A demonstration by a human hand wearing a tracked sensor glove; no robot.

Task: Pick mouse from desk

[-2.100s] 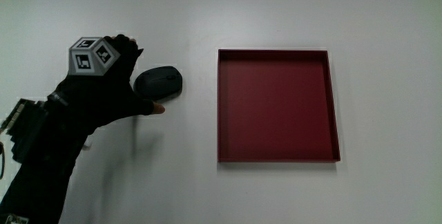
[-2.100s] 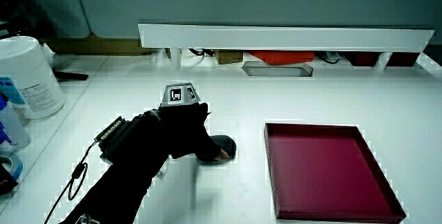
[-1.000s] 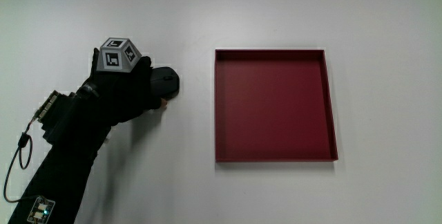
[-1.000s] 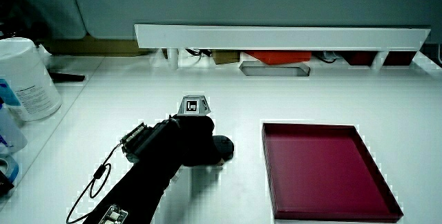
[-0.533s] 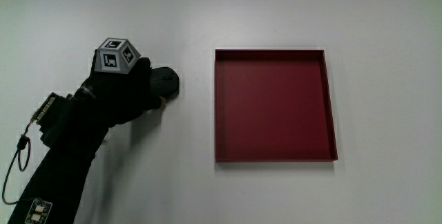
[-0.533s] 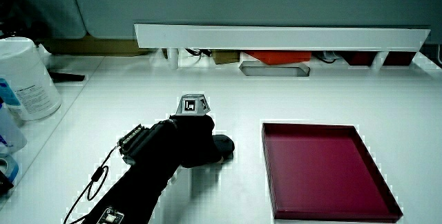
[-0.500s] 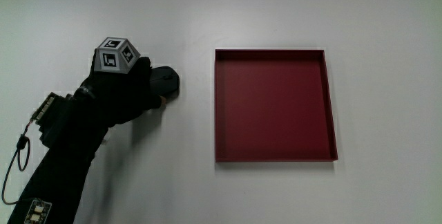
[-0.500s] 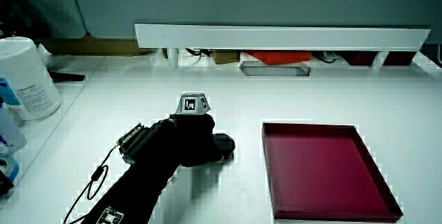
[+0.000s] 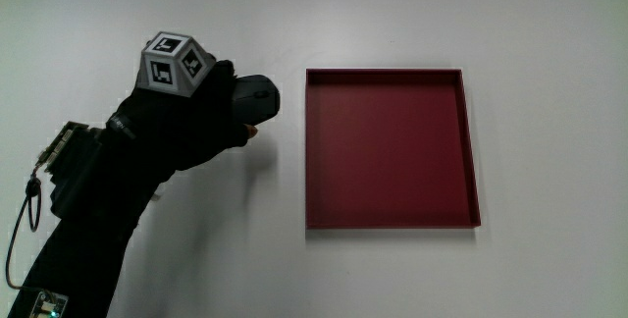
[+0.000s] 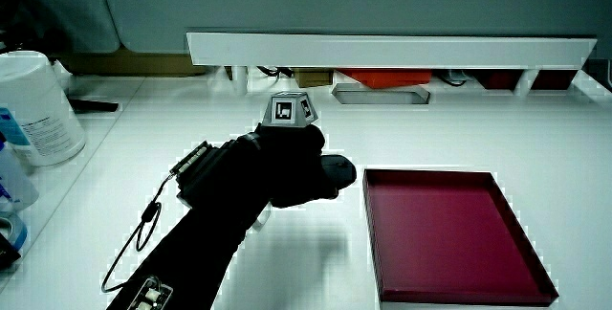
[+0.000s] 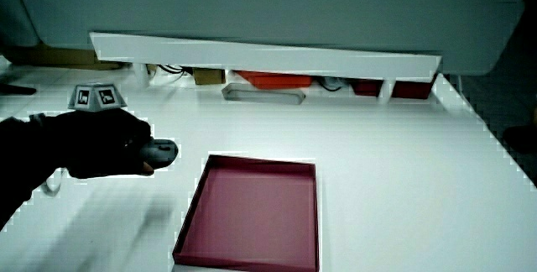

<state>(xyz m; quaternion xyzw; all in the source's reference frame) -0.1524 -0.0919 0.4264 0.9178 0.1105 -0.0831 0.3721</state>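
Note:
A dark grey mouse point(image 9: 257, 97) sits in the grasp of the gloved hand point(image 9: 201, 112), lifted off the white table; its shadow falls on the table beneath. The patterned cube point(image 9: 175, 62) rides on the hand's back. In both side views the mouse point(image 10: 339, 171) point(image 11: 159, 150) sticks out of the curled fingers, and the hand point(image 10: 287, 171) point(image 11: 105, 150) hangs above the table beside the red tray point(image 9: 392, 222). Most of the mouse is hidden under the glove.
The shallow red tray point(image 10: 449, 291) point(image 11: 252, 259) has nothing in it. A white tub point(image 10: 38, 109) stands at the table's edge. A low white partition point(image 10: 382, 52) point(image 11: 268, 54) with small items under it runs along the table. A cable hangs from the forearm point(image 9: 78, 220).
The hand has closed on the mouse and lifted it off the table, moving a little toward the red tray. Earlier the mouse lay on the table under the fingers.

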